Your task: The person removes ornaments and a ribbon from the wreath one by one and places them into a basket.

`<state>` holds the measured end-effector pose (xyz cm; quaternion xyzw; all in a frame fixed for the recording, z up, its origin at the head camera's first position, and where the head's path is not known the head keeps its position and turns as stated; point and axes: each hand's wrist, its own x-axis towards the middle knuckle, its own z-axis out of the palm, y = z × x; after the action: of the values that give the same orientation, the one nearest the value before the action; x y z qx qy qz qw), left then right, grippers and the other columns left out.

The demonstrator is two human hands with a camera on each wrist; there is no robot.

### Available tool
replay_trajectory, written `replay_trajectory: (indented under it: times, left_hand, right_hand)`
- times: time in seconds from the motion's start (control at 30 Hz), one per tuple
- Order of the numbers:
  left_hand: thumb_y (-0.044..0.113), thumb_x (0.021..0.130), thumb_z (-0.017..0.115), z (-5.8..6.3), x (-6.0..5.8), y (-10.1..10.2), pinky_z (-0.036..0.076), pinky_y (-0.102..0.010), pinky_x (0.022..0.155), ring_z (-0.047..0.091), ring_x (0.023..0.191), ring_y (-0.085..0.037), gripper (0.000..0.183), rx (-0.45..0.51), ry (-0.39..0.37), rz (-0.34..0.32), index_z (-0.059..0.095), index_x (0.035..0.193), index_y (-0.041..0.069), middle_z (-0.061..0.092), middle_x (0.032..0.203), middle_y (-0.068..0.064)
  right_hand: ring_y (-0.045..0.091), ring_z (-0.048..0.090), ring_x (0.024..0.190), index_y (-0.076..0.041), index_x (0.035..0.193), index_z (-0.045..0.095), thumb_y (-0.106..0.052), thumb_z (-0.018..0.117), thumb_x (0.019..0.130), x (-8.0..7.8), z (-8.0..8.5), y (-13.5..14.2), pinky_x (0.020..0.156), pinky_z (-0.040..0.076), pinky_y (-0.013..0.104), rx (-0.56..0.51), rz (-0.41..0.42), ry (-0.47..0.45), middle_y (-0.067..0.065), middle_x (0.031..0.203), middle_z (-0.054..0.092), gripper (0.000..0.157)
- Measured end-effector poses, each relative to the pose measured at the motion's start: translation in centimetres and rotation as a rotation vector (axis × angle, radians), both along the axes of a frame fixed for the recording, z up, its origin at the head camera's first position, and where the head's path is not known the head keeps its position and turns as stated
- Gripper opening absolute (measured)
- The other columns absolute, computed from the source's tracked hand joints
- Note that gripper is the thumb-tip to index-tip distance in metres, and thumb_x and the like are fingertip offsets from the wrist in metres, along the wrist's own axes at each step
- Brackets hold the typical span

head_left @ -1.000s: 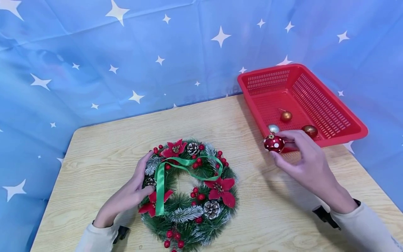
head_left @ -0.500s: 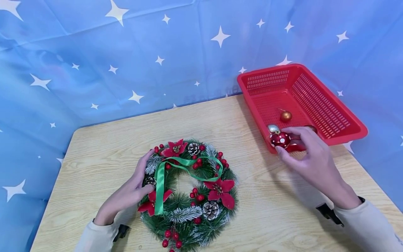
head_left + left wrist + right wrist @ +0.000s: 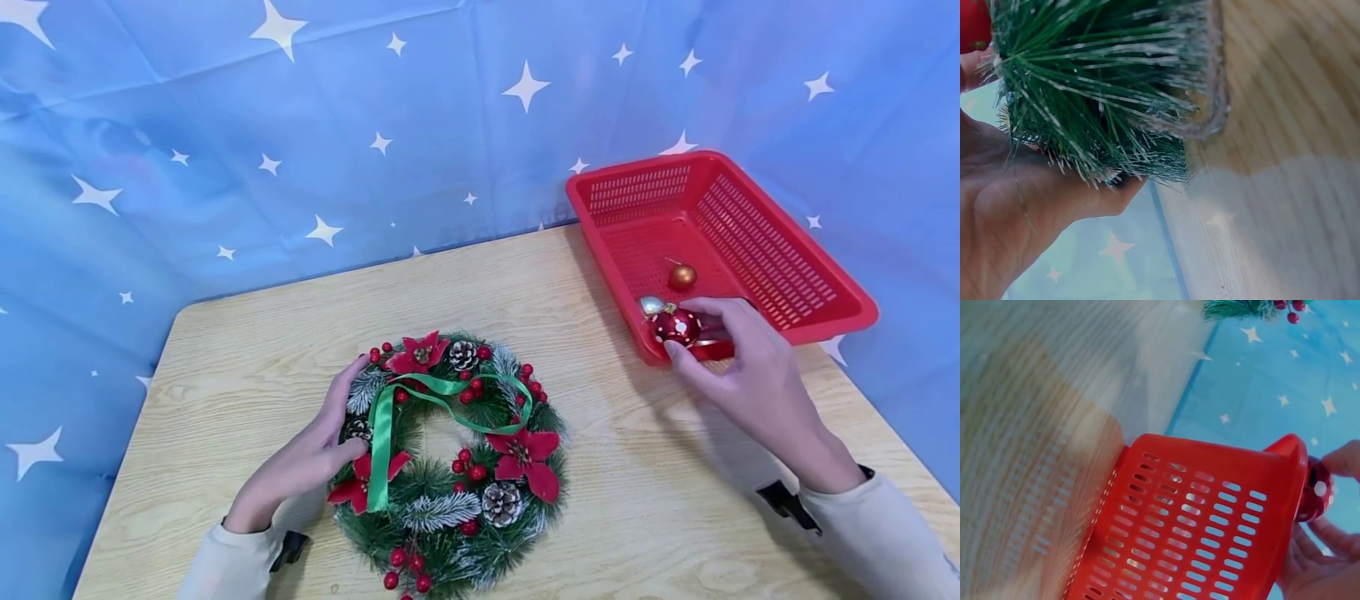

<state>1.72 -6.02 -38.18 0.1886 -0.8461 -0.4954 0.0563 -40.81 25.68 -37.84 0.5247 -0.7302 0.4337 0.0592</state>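
Note:
A green Christmas wreath (image 3: 450, 508) with red poinsettias, pinecones and berries lies on the table. My left hand (image 3: 315, 454) grips its left side, thumb on top and fingers at the outer edge; in the left wrist view the pine needles (image 3: 1097, 94) fill the space by the palm. Between thumb and fingers, my right hand (image 3: 757, 383) pinches a red Christmas bauble (image 3: 677, 326) with white dots, over the near rim of the red basket (image 3: 609, 258). The right wrist view has the bauble (image 3: 1316, 490) just beyond the basket's rim.
Inside the basket are a gold bauble (image 3: 682, 276) and a silvery one (image 3: 651, 307); the right hand covers part of the near end. A green ribbon (image 3: 381, 450) lies looped over the wreath. Behind the wooden table (image 3: 247, 375) hangs a blue star-patterned cloth (image 3: 450, 125).
My right hand has moved right and slightly away from me with the red bauble, from the basket's near left corner to over its rim. The left hand stays on the wreath.

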Motion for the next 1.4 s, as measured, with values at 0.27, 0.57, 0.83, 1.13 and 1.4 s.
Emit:
replay_trajectory:
  times: [0.27, 0.57, 0.83, 1.13, 1.4]
  left_hand:
    - [-0.01, 0.094, 0.054, 0.1, -0.1, -0.1, 0.01, -0.084, 0.115, -0.016, 0.163, -0.034, 0.109, 0.023, -0.006, -0.008, -0.005, 0.176, 0.029, -0.013, 0.18, -0.001]
    - [-0.012, 0.092, 0.053, 0.3, -0.1, -0.1, 0.011, -0.083, 0.115, -0.017, 0.163, -0.033, 0.11, 0.036, -0.006, -0.01, -0.005, 0.177, 0.026, -0.013, 0.18, 0.001]
    - [-0.012, 0.092, 0.055, 0.2, -0.1, -0.2, 0.012, -0.084, 0.115, -0.016, 0.163, -0.033, 0.11, 0.032, 0.006, -0.012, -0.004, 0.177, 0.026, -0.012, 0.18, 0.001]
    - [-0.009, 0.092, 0.055, 0.1, 0.0, -0.3, 0.009, -0.085, 0.115, -0.015, 0.163, -0.034, 0.108, 0.012, 0.027, -0.021, -0.004, 0.177, 0.024, -0.01, 0.18, -0.005]
    - [-0.008, 0.094, 0.055, 0.0, 0.1, -0.3, 0.01, -0.085, 0.115, -0.016, 0.163, -0.034, 0.107, 0.025, 0.03, -0.02, -0.004, 0.177, 0.027, -0.01, 0.18, -0.002]
  right_hand:
    - [-0.002, 0.057, 0.102, -0.006, 0.139, 0.068, -0.006, 0.088, 0.087, -0.1, -0.1, 0.2, 0.085, 0.042, 0.005, 0.038, -0.039, -0.021, 0.005, 0.123, 0.069, 0.056]
    - [0.007, 0.057, 0.104, -0.009, 0.141, 0.067, -0.014, 0.088, 0.091, -0.5, -0.1, 0.2, 0.084, 0.039, 0.002, 0.125, -0.08, -0.052, 0.008, 0.126, 0.068, 0.055]
    - [0.032, 0.061, 0.112, -0.007, 0.143, 0.064, -0.024, 0.085, 0.096, -1.0, 0.3, 0.2, 0.084, 0.037, 0.011, 0.23, -0.102, -0.079, 0.014, 0.127, 0.068, 0.054]
    - [0.039, 0.062, 0.111, -0.004, 0.144, 0.063, -0.031, 0.078, 0.1, -1.4, 0.7, 0.0, 0.086, 0.048, 0.051, 0.326, -0.118, -0.066, 0.021, 0.13, 0.067, 0.054]
    - [0.039, 0.065, 0.105, -0.001, 0.142, 0.063, -0.035, 0.081, 0.098, -2.1, 1.0, -0.2, 0.081, 0.053, 0.06, 0.418, -0.109, -0.035, 0.022, 0.126, 0.07, 0.058]
